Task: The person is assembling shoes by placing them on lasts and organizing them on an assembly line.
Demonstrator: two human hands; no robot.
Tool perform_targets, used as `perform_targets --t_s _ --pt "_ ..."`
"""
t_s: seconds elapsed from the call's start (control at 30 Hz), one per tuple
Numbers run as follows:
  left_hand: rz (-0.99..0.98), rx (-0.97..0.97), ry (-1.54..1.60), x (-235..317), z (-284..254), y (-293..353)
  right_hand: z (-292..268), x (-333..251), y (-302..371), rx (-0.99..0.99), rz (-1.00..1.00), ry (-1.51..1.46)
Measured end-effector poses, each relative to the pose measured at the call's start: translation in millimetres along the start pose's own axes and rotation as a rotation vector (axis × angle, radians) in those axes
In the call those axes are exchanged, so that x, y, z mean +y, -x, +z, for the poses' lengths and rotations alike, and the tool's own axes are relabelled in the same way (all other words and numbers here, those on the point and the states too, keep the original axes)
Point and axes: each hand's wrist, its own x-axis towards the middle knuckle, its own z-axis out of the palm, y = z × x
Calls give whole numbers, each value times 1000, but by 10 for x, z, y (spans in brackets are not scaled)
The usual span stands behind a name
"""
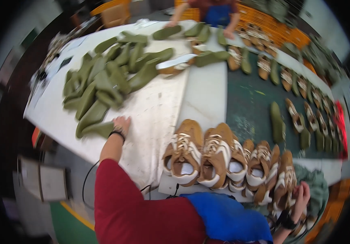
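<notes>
My left hand (122, 124) rests palm down on the white table, its fingers stretched out and blurred. Beside its wrist lies the end of a green shoe last (97, 129), at the near edge of a heap of green shoe lasts (111, 77). At the lower right, my right hand (302, 197) has its fingers curled close to a brown-and-white sneaker (285, 179). Whatever those fingers hold, if anything, is hidden. That sneaker stands at the right end of a row of similar laced shoes, with another sneaker (187, 150) at the row's left.
Shoes and green lasts line the dark green board (248, 105) on the right. A sneaker with a white sole piece (177, 63) lies mid-table. Across the table, a co-worker's hand (228, 33) is near some lasts. Green cloth (315, 187) bunches beside my right hand.
</notes>
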Motion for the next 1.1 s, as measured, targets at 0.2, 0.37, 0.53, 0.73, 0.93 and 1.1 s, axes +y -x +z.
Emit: perform_targets --t_s 0.2,0.37,0.53,0.73,0.93,1.1 --pt "56 -7 60 -2 -637 451 -121 132 28 32 11 -115" --pt "10 677 782 -167 -1833 319 -300 339 30 117 53 -232" --pt "-49 440 1615 697 -2733 -79 -379 465 198 148 67 -254" --pt "-19 180 1923 2620 -2775 -1169 -765 864 631 318 135 -282" --pt "296 -712 1068 4232 -2683 -876 -1055 1164 1194 511 307 -212" --pt "534 -598 720 5034 -2796 -456 -1070 1351 1254 491 357 -258"
